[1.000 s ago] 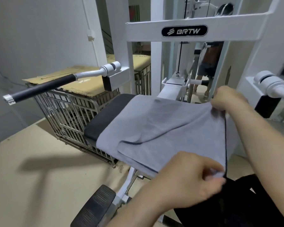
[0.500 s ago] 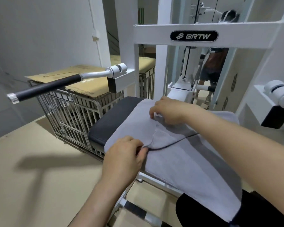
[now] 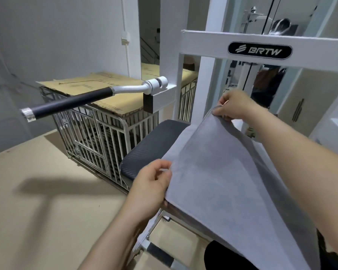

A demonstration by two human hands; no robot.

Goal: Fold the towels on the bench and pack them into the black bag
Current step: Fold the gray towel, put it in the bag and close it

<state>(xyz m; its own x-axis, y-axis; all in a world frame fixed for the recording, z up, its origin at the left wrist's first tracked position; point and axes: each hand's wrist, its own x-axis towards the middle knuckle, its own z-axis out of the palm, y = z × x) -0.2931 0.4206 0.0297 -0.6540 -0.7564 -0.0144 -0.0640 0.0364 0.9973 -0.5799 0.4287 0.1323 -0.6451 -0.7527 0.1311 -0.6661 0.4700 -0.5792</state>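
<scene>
A grey towel lies over the black padded bench of a white gym machine, its left edge lifted off the pad. My left hand pinches the near corner of that edge. My right hand pinches the far corner and holds it raised, so the cloth slopes down to the right. A dark shape, apparently the black bag, shows at the bottom right, mostly hidden under the towel.
A black-gripped handle bar sticks out to the left from the white machine frame. Behind it stands a metal wire cage topped with cardboard. Beige floor spreads to the left.
Both hands carried the towel's edge from the right side across to the left. They now lift the left edge up off the bench, the right hand higher than before.
</scene>
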